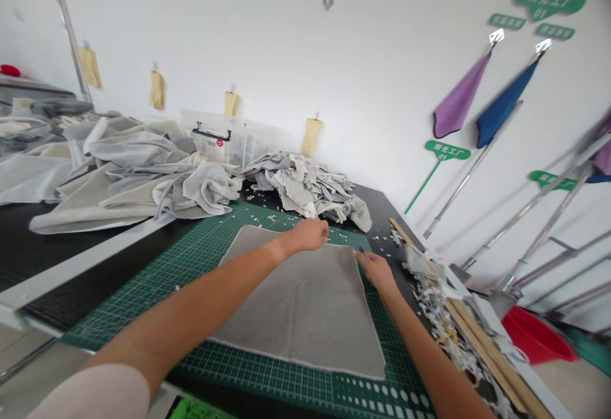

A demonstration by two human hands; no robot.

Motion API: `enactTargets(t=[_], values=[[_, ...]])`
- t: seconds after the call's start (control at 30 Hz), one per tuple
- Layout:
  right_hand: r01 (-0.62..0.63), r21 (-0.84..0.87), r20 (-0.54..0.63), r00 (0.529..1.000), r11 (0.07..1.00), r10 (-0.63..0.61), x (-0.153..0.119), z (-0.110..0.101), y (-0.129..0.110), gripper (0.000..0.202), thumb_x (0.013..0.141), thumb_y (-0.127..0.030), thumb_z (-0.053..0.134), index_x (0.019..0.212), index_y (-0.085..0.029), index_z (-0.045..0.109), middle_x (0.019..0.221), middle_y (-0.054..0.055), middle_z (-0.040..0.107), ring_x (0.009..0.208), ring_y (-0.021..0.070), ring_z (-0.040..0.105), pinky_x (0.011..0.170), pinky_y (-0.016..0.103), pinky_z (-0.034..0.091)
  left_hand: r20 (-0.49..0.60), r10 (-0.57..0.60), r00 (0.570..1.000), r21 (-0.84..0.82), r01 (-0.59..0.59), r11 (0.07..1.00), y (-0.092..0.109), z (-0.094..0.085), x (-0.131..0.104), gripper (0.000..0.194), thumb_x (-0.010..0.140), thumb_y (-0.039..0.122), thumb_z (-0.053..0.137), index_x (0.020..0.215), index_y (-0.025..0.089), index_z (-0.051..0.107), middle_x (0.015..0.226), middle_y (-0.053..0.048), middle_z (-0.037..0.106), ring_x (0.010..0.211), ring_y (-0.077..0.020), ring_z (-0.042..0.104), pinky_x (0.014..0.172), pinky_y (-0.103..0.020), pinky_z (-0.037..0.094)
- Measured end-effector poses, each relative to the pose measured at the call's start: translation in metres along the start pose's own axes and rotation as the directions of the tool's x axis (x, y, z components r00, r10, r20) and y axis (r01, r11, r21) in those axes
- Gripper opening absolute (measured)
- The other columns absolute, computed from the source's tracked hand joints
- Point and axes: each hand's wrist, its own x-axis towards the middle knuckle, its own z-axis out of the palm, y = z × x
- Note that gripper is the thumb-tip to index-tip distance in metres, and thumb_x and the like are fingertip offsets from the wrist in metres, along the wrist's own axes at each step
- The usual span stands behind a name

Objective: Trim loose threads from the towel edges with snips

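A grey square cloth (305,304) lies flat on a green cutting mat (191,260). Over the cloth's far edge is my left hand (310,234), its fingers curled together; whatever they pinch, if anything, is too small to make out. My right hand (375,267) is at the far right corner of the cloth, closed around a small dark metal tool (364,252) that looks like snips, its tip pointing up and away.
Heaped grey cloths (143,164) cover the table's left side, and another pile (305,183) sits beyond the mat. Clear plastic boxes (214,142) stand behind. Scraps (436,304) and wooden strips (491,349) line the right edge, near a red basin (537,336).
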Motion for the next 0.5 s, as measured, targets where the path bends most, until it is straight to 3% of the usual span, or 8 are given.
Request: enactTargets(t=[0.13,0.23,0.37,0.5], values=[[0.103,-0.079,-0.011,0.994,0.992,-0.104,0.001,0.003,0.006,0.032,0.075,-0.050,0.062,0.076,-0.020,0.071,0.062,0.001,0.062,0.061,0.0176,0.056,0.055,0.024,0.034,-0.101,0.010,0.995,-0.063,-0.016,0.998,0.030,0.051,0.027,0.036,0.088,0.037,0.058,0.118,0.017,0.062,0.110,-0.013,0.069,0.104,-0.0277,0.063,0.091,-0.037,0.048],[0.201,-0.090,-0.005,0.979,0.975,-0.203,0.000,0.004,0.012,0.033,0.078,-0.051,0.059,0.080,-0.020,0.072,0.070,0.001,0.066,0.068,0.0191,0.058,0.060,0.025,0.036,-0.174,0.021,0.984,-0.095,-0.038,0.995,0.042,0.080,0.029,0.039,0.090,0.041,0.057,0.122,0.018,0.061,0.115,-0.014,0.067,0.112,-0.0298,0.059,0.097,-0.041,0.044],[0.233,-0.028,-0.053,0.971,0.972,-0.234,-0.004,0.004,0.015,0.037,0.079,-0.053,0.058,0.082,-0.019,0.071,0.074,0.001,0.066,0.071,0.0186,0.057,0.064,0.025,0.037,-0.257,0.066,0.964,-0.168,-0.112,0.979,0.046,0.094,0.018,0.023,0.092,0.035,0.055,0.108,0.023,0.067,0.113,-0.009,0.067,0.111,-0.0267,0.056,0.098,-0.040,0.042],[0.190,0.043,-0.108,0.977,0.981,-0.184,-0.007,0.005,0.013,0.038,0.079,-0.053,0.058,0.085,-0.018,0.071,0.077,0.001,0.067,0.077,0.0199,0.058,0.067,0.025,0.038,-0.273,0.002,0.962,-0.268,-0.077,0.960,0.044,0.093,0.011,0.020,0.091,0.026,0.055,0.105,0.024,0.069,0.107,-0.006,0.069,0.105,-0.0238,0.058,0.095,-0.036,0.043]])
